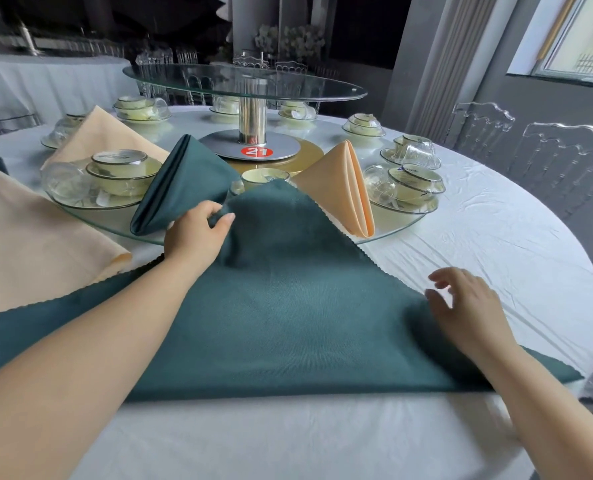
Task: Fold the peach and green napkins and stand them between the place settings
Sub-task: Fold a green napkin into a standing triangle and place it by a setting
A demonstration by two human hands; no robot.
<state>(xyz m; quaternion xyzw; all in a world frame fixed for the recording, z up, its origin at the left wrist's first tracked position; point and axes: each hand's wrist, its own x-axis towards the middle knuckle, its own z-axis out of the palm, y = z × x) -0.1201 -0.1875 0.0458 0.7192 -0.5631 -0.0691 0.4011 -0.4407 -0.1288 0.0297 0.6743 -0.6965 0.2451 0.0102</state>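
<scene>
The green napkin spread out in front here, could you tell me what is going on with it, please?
A person is folding a large dark green cloth napkin lying on the white tablecloth. The left hand pinches its raised far corner; the right hand is open over its right edge. Behind, a folded green napkin and a folded peach napkin already stand between the cream bowl place settings.

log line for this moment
folding green napkin | left hand pinches far corner | right hand open at right edge | standing: green cone, peach cone
</scene>
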